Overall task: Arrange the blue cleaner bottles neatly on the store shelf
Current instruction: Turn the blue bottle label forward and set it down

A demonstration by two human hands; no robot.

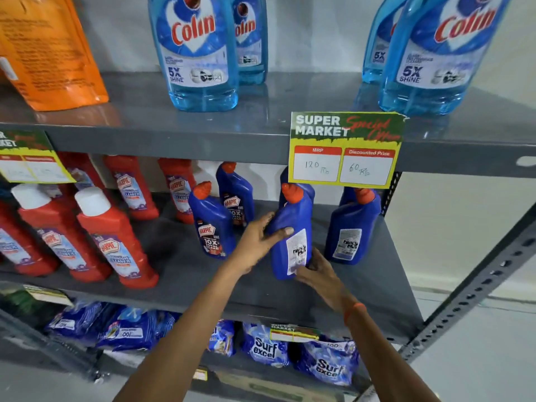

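Note:
Several dark blue cleaner bottles with orange caps stand on the middle grey shelf point(185, 265). I hold one blue bottle point(290, 224) upright with its back label facing me; my left hand point(258, 242) grips its left side and my right hand point(317, 271) cups its lower right corner. Left of it stand a front-facing blue bottle point(213, 224) and another point(236, 195) behind that. A further blue bottle point(352, 227) stands to the right, back label out. One more is partly hidden behind the price card.
Red cleaner bottles point(116, 239) fill the shelf's left half. A price card point(345, 149) hangs from the upper shelf, which carries light blue glass-cleaner bottles point(197, 47) and an orange pouch point(49, 50). Detergent packs point(266, 346) lie below. The shelf's upright post point(475, 288) runs along the right.

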